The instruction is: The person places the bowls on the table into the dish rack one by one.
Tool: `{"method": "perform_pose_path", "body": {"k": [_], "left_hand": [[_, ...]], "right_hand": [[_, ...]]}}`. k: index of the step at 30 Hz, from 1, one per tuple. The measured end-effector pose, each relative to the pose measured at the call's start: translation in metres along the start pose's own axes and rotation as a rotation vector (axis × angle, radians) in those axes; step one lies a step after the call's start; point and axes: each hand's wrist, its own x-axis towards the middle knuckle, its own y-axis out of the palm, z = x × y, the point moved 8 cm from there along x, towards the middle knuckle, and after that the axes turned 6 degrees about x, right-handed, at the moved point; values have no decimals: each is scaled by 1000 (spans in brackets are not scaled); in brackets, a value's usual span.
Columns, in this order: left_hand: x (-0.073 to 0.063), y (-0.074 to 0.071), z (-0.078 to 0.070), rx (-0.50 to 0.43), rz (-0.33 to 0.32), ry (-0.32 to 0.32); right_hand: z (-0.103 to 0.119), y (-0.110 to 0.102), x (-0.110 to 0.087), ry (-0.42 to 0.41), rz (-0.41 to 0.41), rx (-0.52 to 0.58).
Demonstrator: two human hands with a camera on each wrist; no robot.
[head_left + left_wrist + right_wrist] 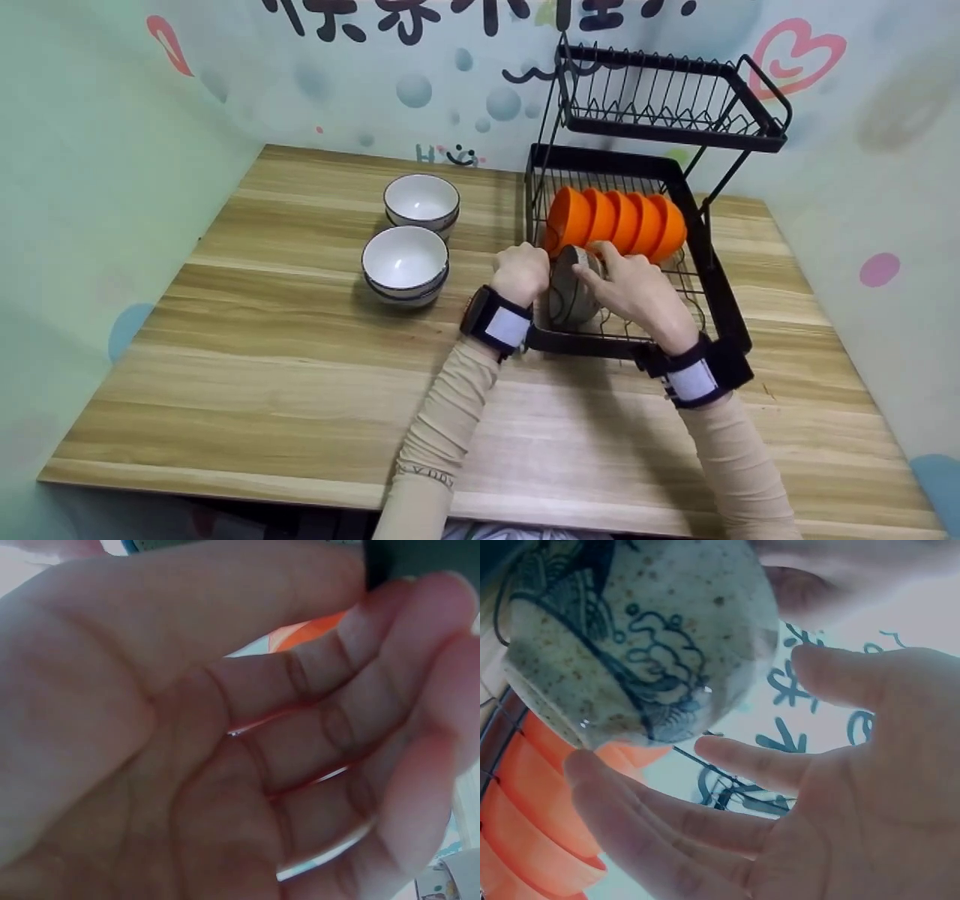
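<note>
A speckled ceramic bowl with a dark blue pattern (682, 622) is tipped on its side in the lower tier of the black dish rack (712, 300). At its left side my left hand (523, 274) pinches the rim with thumb and curled fingers; in the left wrist view these fingers largely hide the bowl. My right hand (645, 292) is on the other side, fingers spread and loosely bent around the bowl. In the right wrist view a fingertip (577, 765) comes right up to its foot. Just behind stand several orange bowls (622, 225) on edge in a row.
Two short stacks of white bowls with dark rims stand left of the rack, one stack farther back (421, 199) and one nearer (405, 259). The rack's upper tier (660, 97) overhangs the back of its lower tier. A patterned wall (337, 90) closes off the wooden table (285, 360) behind.
</note>
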Motion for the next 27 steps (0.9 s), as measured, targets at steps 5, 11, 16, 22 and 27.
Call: {"method": "perform_pose_path", "body": {"k": [5,11,16,22,27], "left_hand": [[0,1,0,1,8,-9],[-2,-2,0,19,-11,-17],[-4,-5,1,18,-23,-17],[-8,-15,15,-3,-48,-109],[-15,-30,46,31,-124,-293]], "right_hand": [[-1,-4,-6,9,-49,8],[-1,-6,-9,16,-66,-17],[-2,-6,-10,16,-58,-30],[-3,-5,-10,14,-33,-25],[-4,-4,-11,15,-21,-26]]}}
